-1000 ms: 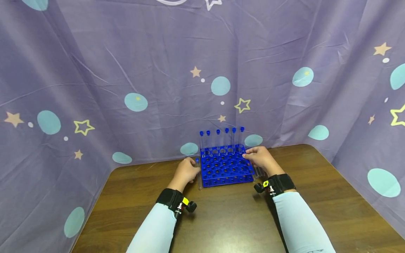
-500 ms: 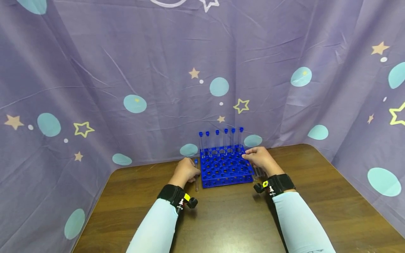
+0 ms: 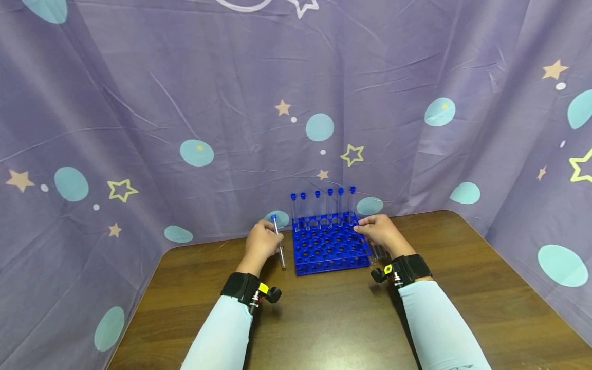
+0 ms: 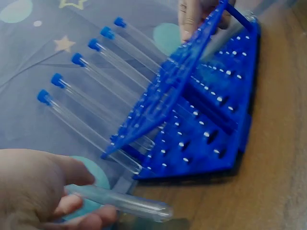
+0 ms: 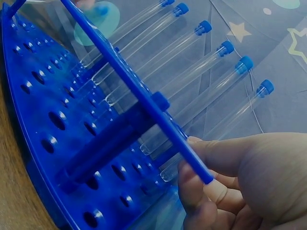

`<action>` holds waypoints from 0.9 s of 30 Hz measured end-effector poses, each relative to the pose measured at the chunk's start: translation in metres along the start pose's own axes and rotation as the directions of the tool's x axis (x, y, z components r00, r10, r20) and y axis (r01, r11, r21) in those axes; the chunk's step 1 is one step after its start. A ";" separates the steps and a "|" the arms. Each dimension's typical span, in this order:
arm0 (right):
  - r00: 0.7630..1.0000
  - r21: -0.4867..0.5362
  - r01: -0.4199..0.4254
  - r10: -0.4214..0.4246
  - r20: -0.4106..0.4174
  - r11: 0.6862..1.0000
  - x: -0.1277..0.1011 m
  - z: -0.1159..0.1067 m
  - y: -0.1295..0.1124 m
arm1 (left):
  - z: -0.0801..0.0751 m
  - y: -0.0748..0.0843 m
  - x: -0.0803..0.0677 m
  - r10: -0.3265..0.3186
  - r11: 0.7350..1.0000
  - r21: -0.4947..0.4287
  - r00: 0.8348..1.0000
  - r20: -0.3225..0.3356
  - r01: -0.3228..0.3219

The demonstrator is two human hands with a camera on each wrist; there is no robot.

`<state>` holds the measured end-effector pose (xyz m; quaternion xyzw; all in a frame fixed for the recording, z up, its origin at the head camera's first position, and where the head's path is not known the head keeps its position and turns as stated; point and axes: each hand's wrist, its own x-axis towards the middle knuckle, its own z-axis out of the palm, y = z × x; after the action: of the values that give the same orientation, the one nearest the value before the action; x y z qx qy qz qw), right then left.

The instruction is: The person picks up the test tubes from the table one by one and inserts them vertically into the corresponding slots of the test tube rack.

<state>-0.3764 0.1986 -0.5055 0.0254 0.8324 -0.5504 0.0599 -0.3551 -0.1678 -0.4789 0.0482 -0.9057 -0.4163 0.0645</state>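
My left hand (image 3: 260, 242) pinched a capped test tube (image 3: 278, 241) mid-length, lifted left of the rack (image 3: 330, 246); my right hand (image 3: 380, 230) gripped the rack's far corner. The tube looked light, slick and brittle.

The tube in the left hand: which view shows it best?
Head view: the loose tube shows whole, blue cap up, gripped by the left hand. Left wrist shows only its clear rounded end; right wrist doesn't show it.
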 end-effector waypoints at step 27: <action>1.000 -0.021 0.010 -0.010 -0.005 1.000 0.000 -0.001 0.003 | 0.012 0.044 0.001 0.408 0.895 -0.043 0.854 -0.323 -0.444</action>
<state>-0.3760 0.2006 -0.5076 0.0220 0.8384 -0.5418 0.0553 -0.3595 -0.1302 -0.4527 -0.0940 -0.8470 -0.4308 0.2970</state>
